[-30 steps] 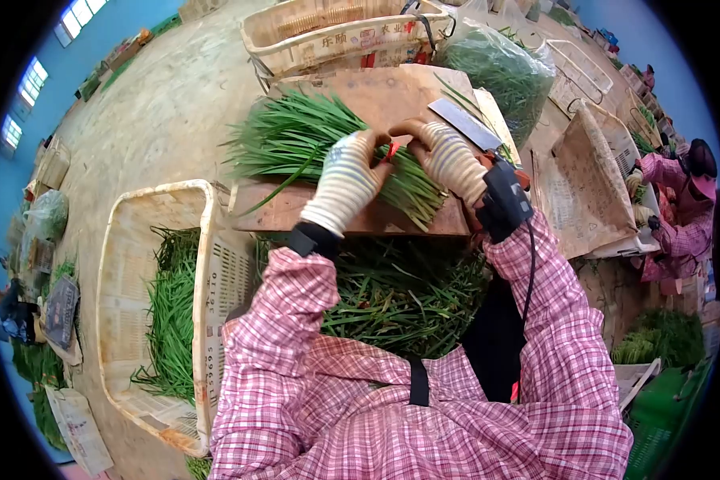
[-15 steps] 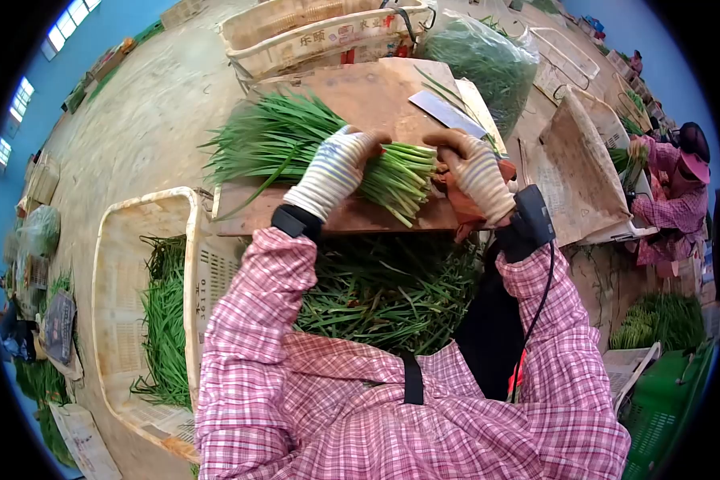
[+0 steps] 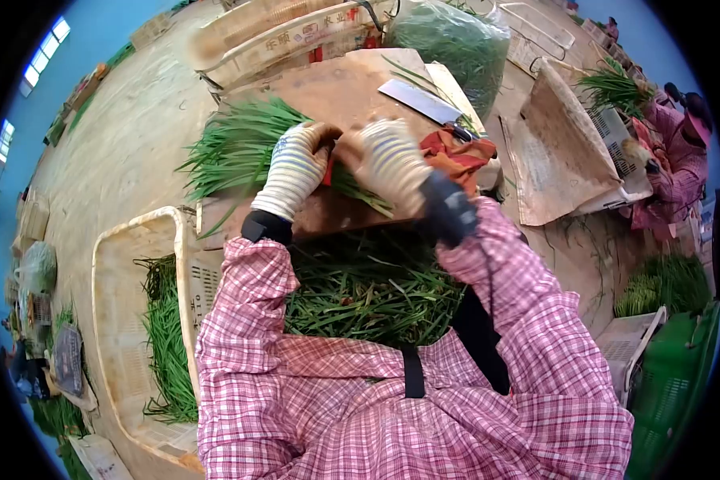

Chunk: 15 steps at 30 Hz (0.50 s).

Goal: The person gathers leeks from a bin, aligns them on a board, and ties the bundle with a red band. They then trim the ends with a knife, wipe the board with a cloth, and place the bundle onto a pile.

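A bunch of long green stalks (image 3: 244,148) lies on the brown board (image 3: 328,88), leaves to the left. My left hand (image 3: 298,164), in a striped white glove with brown fingertips, is closed at the bunch, with a bit of red at its fingers. Against it, my right hand (image 3: 384,160) is closed and blurred, over the stalk ends; what it holds I cannot make out. A wide-bladed knife (image 3: 420,100) rests behind my right hand, beside an orange-red cloth (image 3: 460,160).
Loose leaves (image 3: 368,296) lie below the board. A crate (image 3: 104,320) with greens stands left, another crate (image 3: 296,44) behind, and a clear bag of greens (image 3: 448,52) at the back. At right, a co-worker (image 3: 672,168) sits by a cloth-lined crate (image 3: 556,152).
My right hand has moved left from the stalk ends to meet my left hand. The view has shifted slightly. The co-worker's bunch of greens is now higher, above the crate.
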Motion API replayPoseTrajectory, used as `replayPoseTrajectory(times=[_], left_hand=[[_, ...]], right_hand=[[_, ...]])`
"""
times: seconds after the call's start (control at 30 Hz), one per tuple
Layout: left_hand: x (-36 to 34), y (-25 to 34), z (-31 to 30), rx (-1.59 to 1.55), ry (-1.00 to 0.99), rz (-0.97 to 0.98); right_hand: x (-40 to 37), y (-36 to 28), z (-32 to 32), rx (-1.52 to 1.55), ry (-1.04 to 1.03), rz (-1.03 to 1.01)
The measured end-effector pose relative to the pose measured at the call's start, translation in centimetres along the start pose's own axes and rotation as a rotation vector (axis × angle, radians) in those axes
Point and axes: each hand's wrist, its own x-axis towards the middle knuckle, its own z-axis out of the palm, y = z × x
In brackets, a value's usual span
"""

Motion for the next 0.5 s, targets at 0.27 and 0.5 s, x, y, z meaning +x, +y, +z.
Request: replayPoseTrajectory(times=[0.27, 0.5], left_hand=[[0.2, 4.6, -0.4, 0.498, -0.272, 0.391], [2.8, 6.4, -1.3, 0.607, -0.410, 0.147]], right_hand=[[-4.5, 22.1, -0.3, -0.027, -0.290, 0.398], [-3.5, 21.4, -2.2, 0.262, -0.394, 0.538]])
